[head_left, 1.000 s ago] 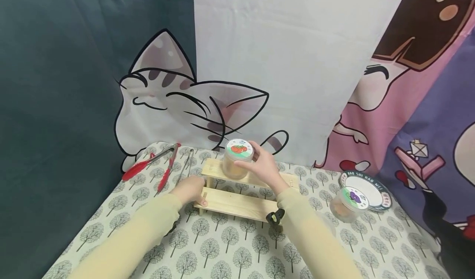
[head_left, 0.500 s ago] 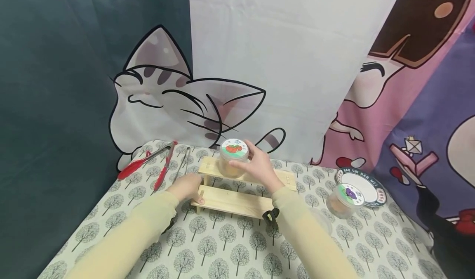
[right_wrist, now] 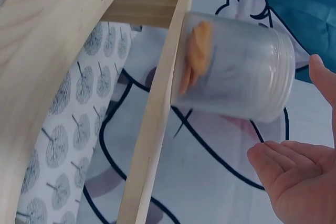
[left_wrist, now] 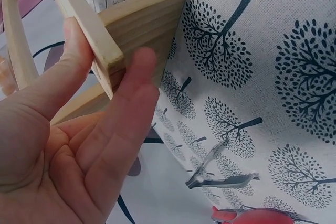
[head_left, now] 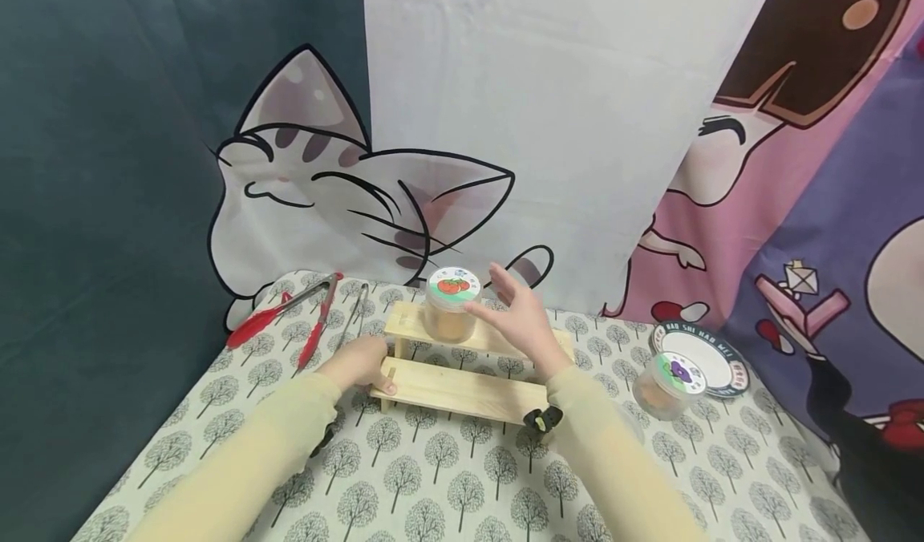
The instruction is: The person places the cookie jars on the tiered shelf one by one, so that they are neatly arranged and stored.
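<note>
Printed cloth hangs as a wall behind and around the tabletop (head_left: 404, 518), with a dark teal stretch (head_left: 108, 205) on the left, a lightly creased pale panel (head_left: 563, 125) in the middle, and pink (head_left: 765, 197) and purple areas (head_left: 852, 221) on the right. A smiling cartoon cat (head_left: 289, 185) outlined in black spans the teal and pale parts, while a partly visible brown-haired cartoon figure (head_left: 794, 37) fills the upper right, above a small drawn envelope (head_left: 801, 277). A whitish tablecloth (head_left: 433, 482) patterned with grey trees covers the surface under soft, even light.
</note>
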Demonstrator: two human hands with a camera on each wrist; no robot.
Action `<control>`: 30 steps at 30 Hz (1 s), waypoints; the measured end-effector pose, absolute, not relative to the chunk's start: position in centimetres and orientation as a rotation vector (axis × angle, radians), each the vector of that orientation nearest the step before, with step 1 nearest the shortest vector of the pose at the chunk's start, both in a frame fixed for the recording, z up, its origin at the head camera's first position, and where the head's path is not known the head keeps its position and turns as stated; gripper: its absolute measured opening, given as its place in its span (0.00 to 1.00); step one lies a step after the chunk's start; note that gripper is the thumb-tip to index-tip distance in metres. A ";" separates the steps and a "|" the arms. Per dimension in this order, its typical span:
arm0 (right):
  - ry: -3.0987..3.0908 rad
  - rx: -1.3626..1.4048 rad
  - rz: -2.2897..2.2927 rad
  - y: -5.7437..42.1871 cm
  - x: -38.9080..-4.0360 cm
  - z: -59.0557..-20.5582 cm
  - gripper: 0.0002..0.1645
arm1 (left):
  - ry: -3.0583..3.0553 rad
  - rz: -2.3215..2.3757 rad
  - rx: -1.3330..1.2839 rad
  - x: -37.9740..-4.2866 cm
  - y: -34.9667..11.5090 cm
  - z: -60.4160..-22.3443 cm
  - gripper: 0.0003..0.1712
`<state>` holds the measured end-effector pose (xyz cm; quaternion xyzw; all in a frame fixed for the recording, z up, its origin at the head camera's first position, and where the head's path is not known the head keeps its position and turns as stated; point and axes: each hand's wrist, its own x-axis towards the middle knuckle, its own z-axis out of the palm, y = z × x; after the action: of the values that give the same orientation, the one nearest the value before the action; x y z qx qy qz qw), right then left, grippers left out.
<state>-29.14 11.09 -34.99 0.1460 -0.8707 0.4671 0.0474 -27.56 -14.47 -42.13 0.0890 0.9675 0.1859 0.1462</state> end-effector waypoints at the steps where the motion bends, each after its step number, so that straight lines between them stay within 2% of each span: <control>1: -2.654 0.437 1.428 11.4 -29.0 -35.0 0.57 | 2.781 0.544 0.252 -27.6 -14.5 -42.2 0.28; 8: -2.621 0.377 1.448 14.0 -28.1 -34.9 0.53 | 2.749 0.606 0.231 -27.2 -14.5 -41.9 0.26; 30: -2.594 0.242 1.380 23.0 -26.6 -35.5 0.47 | 2.723 0.641 0.258 -26.9 -14.4 -41.6 0.22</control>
<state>-26.58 23.00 -35.53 0.0818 -0.8758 0.4658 0.0966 -26.94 -14.41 -41.56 0.0905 0.9559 0.2249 0.1656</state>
